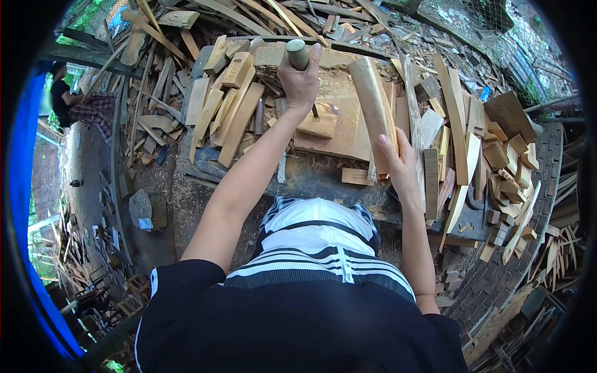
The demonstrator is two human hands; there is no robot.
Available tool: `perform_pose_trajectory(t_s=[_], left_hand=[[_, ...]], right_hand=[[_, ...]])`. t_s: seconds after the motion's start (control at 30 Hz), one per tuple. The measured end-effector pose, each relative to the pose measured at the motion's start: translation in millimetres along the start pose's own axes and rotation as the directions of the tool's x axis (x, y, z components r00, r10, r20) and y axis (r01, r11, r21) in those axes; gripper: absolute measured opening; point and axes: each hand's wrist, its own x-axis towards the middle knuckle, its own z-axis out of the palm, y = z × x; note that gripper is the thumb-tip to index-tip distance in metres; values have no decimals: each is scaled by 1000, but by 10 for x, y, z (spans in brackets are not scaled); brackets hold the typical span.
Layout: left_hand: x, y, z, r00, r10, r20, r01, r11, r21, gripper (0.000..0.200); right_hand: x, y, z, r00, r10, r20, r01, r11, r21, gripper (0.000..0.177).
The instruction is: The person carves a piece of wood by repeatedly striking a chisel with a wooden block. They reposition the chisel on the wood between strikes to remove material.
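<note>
My left hand (299, 82) is wrapped round the handle of a chisel (297, 55), whose pale green round end sticks up above the fist. Its thin dark blade reaches down to a small wood block (321, 123), which lies on a wider flat board (348, 133). On the right, my right hand (399, 163) grips the lower end of a thick wooden club (371, 102), held tilted with its broad end up and away from me. Between my arms, a short wood offcut (356, 176) rests near the bench's front edge.
Wooden strips and blocks (237, 69) are heaped on the workbench (249, 175) to the left. More long slats (453, 118) and small blocks (507, 174) crowd the right. Scrap wood (292, 18) covers the ground behind. A person (61, 94) sits at the far left.
</note>
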Motion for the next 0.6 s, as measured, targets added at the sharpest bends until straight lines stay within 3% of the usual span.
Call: perform_pose_trajectory(t_s=[0.2,0.27,0.33,0.4,0.43,0.5,0.53,0.6], left_hand=[[-29,105,44,1000,-22,14,22,1000,-11,31],[-56,165,77,994,102,39,-105,991,86,31],[-109,202,80,996,70,61,-75,993,94,29],[-152,247,95,996,41,83,-49,994,98,29],[-169,267,99,996,41,74,-48,994,98,29],[-169,264,77,997,8,71,-15,995,98,25],[-172,245,61,997,12,72,-19,995,96,25],[-199,203,41,987,159,2,-159,987,17,22]], right_hand=[[67,-130,15,1000,-14,4,14,1000,-10,51],[152,-344,-8,993,-121,15,121,993,-10,53],[206,-757,-31,957,-289,-6,289,957,2,52],[246,-1098,23,843,-524,-119,528,850,-6,53],[308,-1175,63,840,-527,-125,531,847,-7,53],[410,-1286,126,677,-729,-106,717,685,-132,54],[403,-1306,88,793,-606,65,590,737,-330,54],[599,-1213,128,839,-456,298,526,535,-661,55]])
